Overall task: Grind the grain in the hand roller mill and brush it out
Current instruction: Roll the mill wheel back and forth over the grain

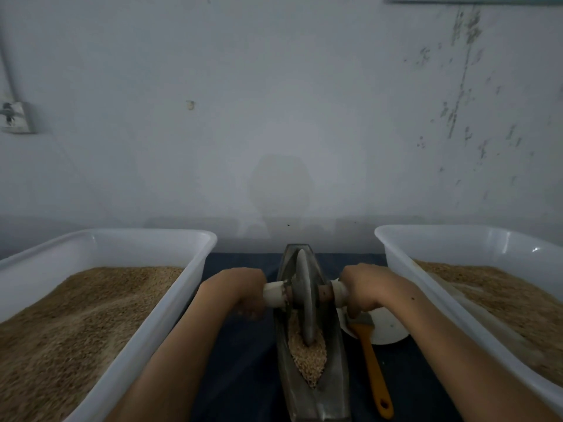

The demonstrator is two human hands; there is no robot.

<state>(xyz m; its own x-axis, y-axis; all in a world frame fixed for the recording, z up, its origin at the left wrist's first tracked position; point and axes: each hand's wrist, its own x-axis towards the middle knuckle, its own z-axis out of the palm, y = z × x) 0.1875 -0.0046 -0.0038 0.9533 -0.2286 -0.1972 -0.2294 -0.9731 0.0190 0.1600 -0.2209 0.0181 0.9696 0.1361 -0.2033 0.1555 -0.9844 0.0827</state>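
A dark boat-shaped metal mill trough (332, 388) lies lengthwise in front of me on a dark cloth. A grey roller disc (305, 293) stands upright in it on a cross axle with pale handles. My left hand (240, 292) grips the left handle (274, 294). On the other side, my right hand (365, 289) grips the right handle (338, 292). Tan grain (307, 357) fills the near part of the trough below the disc. A brush with an orange handle (376, 376) lies just right of the trough.
A white plastic tub (170, 303) of grain stands at the left, another white tub (426, 287) of grain at the right. A white bowl (387, 327) sits under the brush head. A pale wall rises close behind.
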